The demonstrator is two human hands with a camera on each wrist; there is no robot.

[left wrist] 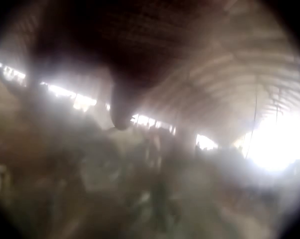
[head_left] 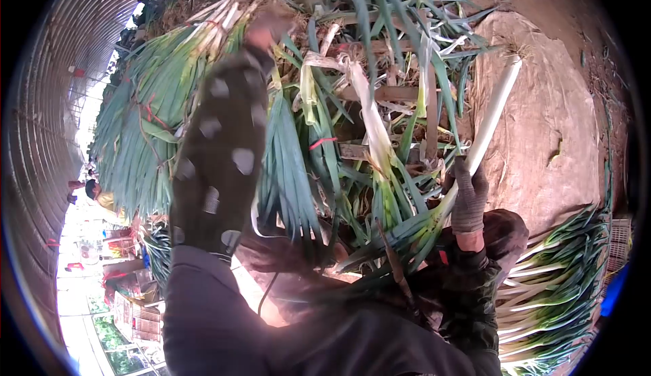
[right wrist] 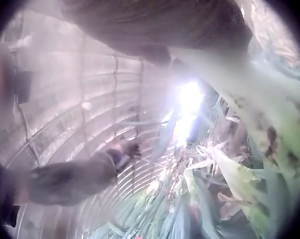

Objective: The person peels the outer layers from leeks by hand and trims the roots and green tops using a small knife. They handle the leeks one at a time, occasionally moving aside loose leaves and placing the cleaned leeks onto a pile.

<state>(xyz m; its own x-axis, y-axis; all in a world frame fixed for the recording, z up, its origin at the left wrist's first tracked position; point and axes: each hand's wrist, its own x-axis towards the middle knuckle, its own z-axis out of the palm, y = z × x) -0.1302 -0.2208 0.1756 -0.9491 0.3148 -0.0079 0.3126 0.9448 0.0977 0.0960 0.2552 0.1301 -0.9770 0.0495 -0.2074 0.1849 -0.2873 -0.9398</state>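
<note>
My gloved right hand grips a leek low on its stem. Its white shaft points up and to the right, with the roots at the top and the green leaves trailing down over my lap. Close up in the right wrist view, the pale stem runs beneath the glove. My left arm stretches far forward in a spotted sleeve. At its end the left hand is motion-blurred, near the root ends of a big leek pile; I cannot tell what its fingers do.
Loose leaves and peelings lie over wooden slats in front of me. At right is a tan sack, with a row of leeks with white stems below it. A person and a plastic crate show at far left.
</note>
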